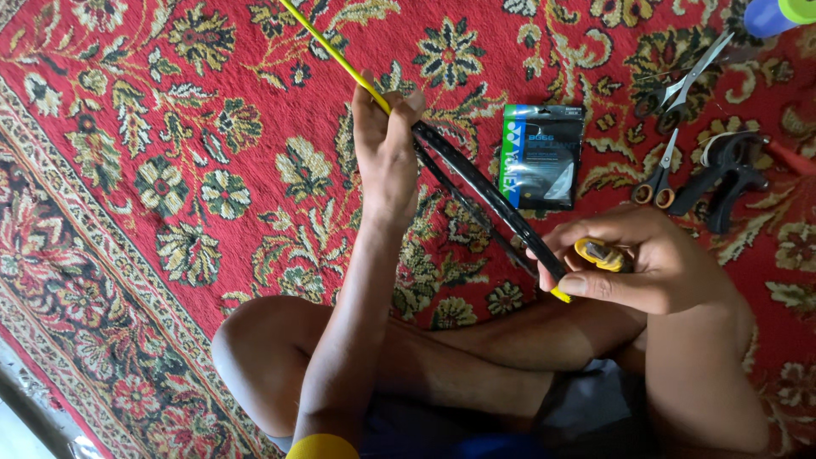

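Two hands grip: your left hand [384, 144] squeezes the racket frame [484, 191], your right hand [646, 263] pinches a yellow tool [599, 253] beside it.

Left hand [384, 149] raised, arm extended forward, fingers pinched shut. Right hand [646, 259] low near crossed legs, fingers curled closed.

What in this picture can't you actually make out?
- Racket frame: its yellow shaft leaves the top edge; strings, if any, too thin to tell.
- Yellow tool: mostly hidden inside the right hand.
- Blue and green container: cut by the top right corner.
- Left hand: palm faces away.
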